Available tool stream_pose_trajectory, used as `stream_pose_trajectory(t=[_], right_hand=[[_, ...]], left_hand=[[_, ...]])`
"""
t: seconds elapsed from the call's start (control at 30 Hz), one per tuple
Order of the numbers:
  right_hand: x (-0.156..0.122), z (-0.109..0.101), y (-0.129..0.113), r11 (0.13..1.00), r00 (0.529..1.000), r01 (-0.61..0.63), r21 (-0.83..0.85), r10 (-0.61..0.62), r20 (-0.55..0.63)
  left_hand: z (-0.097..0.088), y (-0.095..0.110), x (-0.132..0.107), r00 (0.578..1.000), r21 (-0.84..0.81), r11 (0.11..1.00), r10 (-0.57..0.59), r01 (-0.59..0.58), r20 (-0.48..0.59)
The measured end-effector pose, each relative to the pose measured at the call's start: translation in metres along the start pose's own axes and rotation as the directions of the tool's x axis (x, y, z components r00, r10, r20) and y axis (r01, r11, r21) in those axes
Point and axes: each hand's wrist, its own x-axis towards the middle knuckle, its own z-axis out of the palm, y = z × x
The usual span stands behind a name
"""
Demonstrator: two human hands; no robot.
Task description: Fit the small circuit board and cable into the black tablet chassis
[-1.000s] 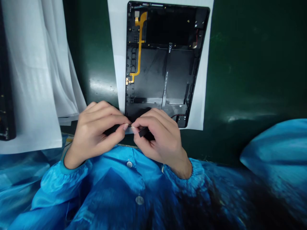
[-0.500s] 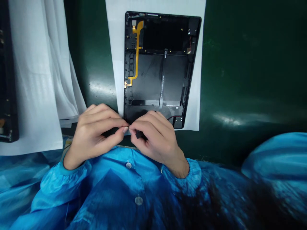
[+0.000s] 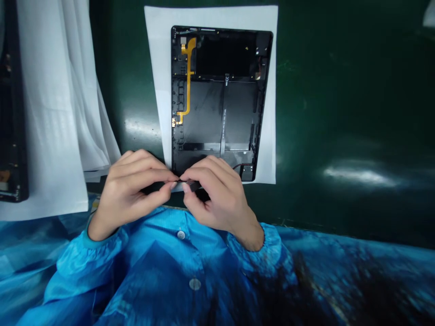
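Observation:
An opened tablet back housing (image 3: pixel 239 108), black inside, lies on a white foam sheet (image 3: pixel 268 149). A yellow flex cable (image 3: pixel 189 86) runs down its left side. At the near left corner of the housing, my left hand (image 3: pixel 136 190) pinches with thumb and index finger. My right hand (image 3: pixel 215 192) pinches close beside it, fingertips nearly meeting the left ones. A thin dark edge or strip (image 3: pixel 185 182) shows between the fingertips; whether it is a loose piece or the housing's rim I cannot tell. The near edge is partly hidden by my right hand.
Left of me lies a stack of white foam sheets (image 3: pixel 50 113), with another dark device housing (image 3: pixel 13 136) on it at the picture's edge. The table (image 3: pixel 340 99) is dark green and glossy. A white corner of something (image 3: pixel 428 16) shows at the far right.
My right thumb has shifted and the fingertips are slightly farther apart, showing more of the dark edge. The view has shifted slightly. The blue shape at the right is gone from its place.

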Motion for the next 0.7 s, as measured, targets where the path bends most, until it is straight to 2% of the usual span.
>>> stream_pose_trajectory(t=[0.33, 0.7], right_hand=[[0.0016, -0.0017, -0.0014, 1.0, 0.999, -0.028, 0.003, 0.028, 0.021], [0.0016, -0.0015, -0.002, 0.998, 0.998, -0.057, 0.015, 0.057, 0.021]], left_hand=[[0.0003, 0.0004, 0.0007, 1.0, 0.01, 1.0, 0.008, -0.008, -0.009], [0.0028, 0.0012, -0.0033, 0.997, 0.018, 0.997, 0.07, -0.07, -0.045]])
